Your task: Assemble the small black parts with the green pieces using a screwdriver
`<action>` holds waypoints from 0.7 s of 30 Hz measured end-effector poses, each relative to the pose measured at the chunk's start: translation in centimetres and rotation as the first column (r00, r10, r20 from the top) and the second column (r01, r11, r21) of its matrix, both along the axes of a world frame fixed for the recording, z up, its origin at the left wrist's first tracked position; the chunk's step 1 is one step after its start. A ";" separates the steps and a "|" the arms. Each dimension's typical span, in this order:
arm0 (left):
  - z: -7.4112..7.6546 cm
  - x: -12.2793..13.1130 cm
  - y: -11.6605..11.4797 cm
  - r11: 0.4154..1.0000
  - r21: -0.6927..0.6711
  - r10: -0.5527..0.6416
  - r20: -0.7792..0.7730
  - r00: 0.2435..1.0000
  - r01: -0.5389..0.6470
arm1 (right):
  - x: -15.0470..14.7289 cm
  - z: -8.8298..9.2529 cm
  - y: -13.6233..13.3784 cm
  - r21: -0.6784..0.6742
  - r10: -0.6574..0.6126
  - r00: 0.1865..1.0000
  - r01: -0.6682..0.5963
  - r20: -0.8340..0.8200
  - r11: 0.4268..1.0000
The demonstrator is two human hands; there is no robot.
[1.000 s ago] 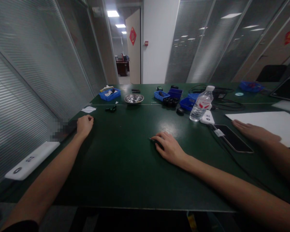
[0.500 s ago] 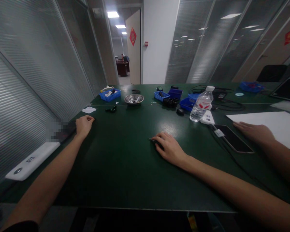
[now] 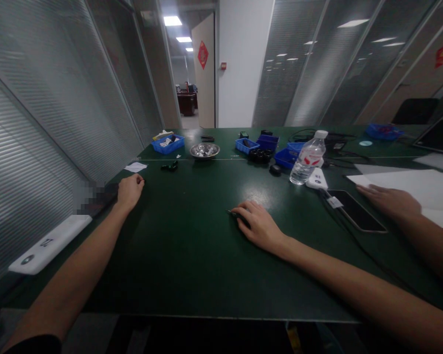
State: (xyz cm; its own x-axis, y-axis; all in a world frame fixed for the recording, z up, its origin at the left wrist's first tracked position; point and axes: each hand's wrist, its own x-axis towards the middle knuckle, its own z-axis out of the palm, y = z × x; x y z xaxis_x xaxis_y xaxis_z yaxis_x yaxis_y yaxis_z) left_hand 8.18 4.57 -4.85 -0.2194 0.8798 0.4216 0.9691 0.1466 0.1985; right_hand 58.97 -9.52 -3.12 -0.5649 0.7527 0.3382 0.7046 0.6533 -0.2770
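My left hand (image 3: 129, 193) rests at the left side of the green table (image 3: 184, 255). Its thumb and fingers are pinched together, with a tiny dark thing barely showing at the fingertips. Near the table's middle, my right hand (image 3: 256, 226) lies low, fingers curled over a slim dark tool with a thin pointed metal tip (image 3: 229, 212). Whether that is a pen or a screwdriver I cannot tell. Beyond my left hand are small dark parts (image 3: 170, 166) and a piece of white paper (image 3: 135, 167).
Another person's hand (image 3: 395, 202) lies on white sheets (image 3: 435, 189) at the right, beside a phone (image 3: 356, 211). A water bottle (image 3: 308, 160), blue trays (image 3: 169, 144), a metal bowl (image 3: 205, 152) and cables stand farther back. A white power strip (image 3: 49, 244) lies left.
My left hand has shifted very slightly, still pinched. The white sheets under the other person's hand have slid apart, so a second sheet's edge shows. My right hand has stayed put.
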 end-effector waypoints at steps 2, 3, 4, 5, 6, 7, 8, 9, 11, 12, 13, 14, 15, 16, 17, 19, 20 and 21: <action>0.0 0.1 0.0 1.000 -0.005 -0.004 -0.018 1.000 0.003 | 0.0 0.0 0.0 -0.002 0.000 1.000 0.000 0.002 1.000; 0.1 0.1 0.0 1.000 -0.007 -0.003 -0.025 1.000 0.003 | 0.0 0.0 0.0 -0.002 -0.001 1.000 0.001 0.002 1.000; 0.1 0.2 -0.1 1.000 -0.008 -0.002 -0.029 1.000 0.001 | 0.0 0.0 0.0 0.000 -0.001 1.000 0.001 0.001 1.000; 0.1 0.2 -0.2 1.000 -0.008 0.001 -0.033 0.999 -0.001 | 0.0 0.0 0.0 0.001 -0.001 1.000 0.001 -0.001 1.000; 0.1 0.3 -0.2 1.000 -0.008 0.003 -0.035 0.999 -0.003 | 0.0 0.0 0.0 0.002 -0.001 1.000 0.001 -0.003 1.000; 0.1 0.3 -0.3 1.000 -0.008 0.005 -0.038 0.999 -0.005 | 0.0 0.0 -0.1 0.003 0.001 1.000 -0.001 -0.004 1.000; 0.1 0.4 -0.4 1.000 -0.006 0.006 -0.040 0.999 -0.006 | 0.0 0.0 -0.1 0.003 0.001 1.000 -0.001 -0.004 1.000; 0.1 0.4 -0.5 1.000 -0.003 0.007 -0.042 0.999 -0.007 | 0.0 0.0 -0.1 0.003 0.000 1.000 0.000 -0.005 1.000; 0.0 0.4 -0.6 1.000 0.002 0.010 -0.043 0.999 -0.010 | -0.1 -0.1 0.0 0.002 -0.004 1.000 0.004 -0.005 1.000; 0.0 0.4 -0.7 1.000 0.003 0.012 -0.042 0.999 -0.012 | -0.1 -0.1 0.0 0.001 -0.006 1.000 0.006 -0.004 1.000; -0.1 0.4 -0.7 1.000 0.004 0.014 -0.040 0.999 -0.014 | -0.1 -0.1 0.0 0.000 -0.008 1.000 0.008 -0.005 1.000; -0.1 0.4 -0.7 1.000 0.004 0.016 -0.039 0.999 -0.016 | -0.1 -0.1 0.1 -0.002 -0.009 1.000 0.009 -0.005 1.000; -0.1 0.5 -0.7 1.000 0.004 0.017 -0.038 0.999 -0.017 | -0.1 -0.1 0.1 -0.005 -0.008 1.000 0.008 -0.005 1.000; -0.1 0.5 -0.7 1.000 0.003 0.019 -0.036 0.999 -0.019 | -0.1 0.0 0.1 -0.009 -0.007 1.000 0.007 -0.005 1.000; 0.0 0.6 -0.7 1.000 0.001 0.020 -0.034 0.999 -0.020 | -0.2 0.0 0.1 -0.012 -0.007 1.000 0.007 -0.005 1.000; 0.1 0.8 -0.8 0.999 0.002 0.032 -0.028 0.999 -0.032 | -0.2 0.2 0.0 -0.014 -0.007 1.000 0.007 -0.002 1.000; 0.1 0.9 -0.9 0.999 0.004 0.042 -0.021 0.999 -0.042 | -0.2 0.3 -0.1 -0.014 -0.009 1.000 0.009 0.000 1.000; 0.2 1.1 -1.0 0.999 0.004 0.052 -0.015 0.999 -0.052 | -0.2 0.4 -0.2 -0.012 -0.011 1.000 0.011 0.001 1.000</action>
State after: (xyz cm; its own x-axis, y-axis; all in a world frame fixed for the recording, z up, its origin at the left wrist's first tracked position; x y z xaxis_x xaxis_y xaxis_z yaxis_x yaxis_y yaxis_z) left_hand 9.24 3.58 -4.63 -0.2581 0.8660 0.4283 0.9632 0.1960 0.1842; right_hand 58.74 -9.67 -2.73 -0.5571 0.7625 0.3289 0.7117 0.6425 -0.2841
